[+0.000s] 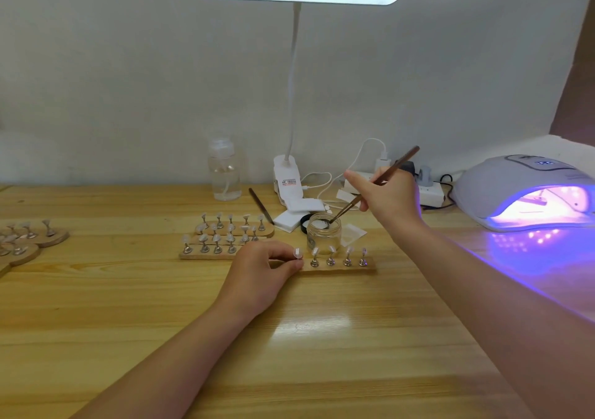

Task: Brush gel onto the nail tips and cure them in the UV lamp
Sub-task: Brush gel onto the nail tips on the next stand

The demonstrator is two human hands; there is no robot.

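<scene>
My right hand (388,198) grips a thin brown brush (373,185), whose tip dips into an open glass gel jar (323,232). In front of the jar lies a wooden strip (341,266) carrying several nail tips on small metal stands (347,256). My left hand (265,269) pinches the leftmost stand with its nail tip (297,253) at the strip's left end. The UV lamp (528,190) stands at the right, lit purple, with another strip visible inside.
Two more strips of nail tips (225,235) lie left of the jar, and others (29,238) sit at the table's far left. A clear pump bottle (224,169), a clip desk lamp (289,180), a spare brush (260,206), white pads, the jar lid and a power strip stand behind.
</scene>
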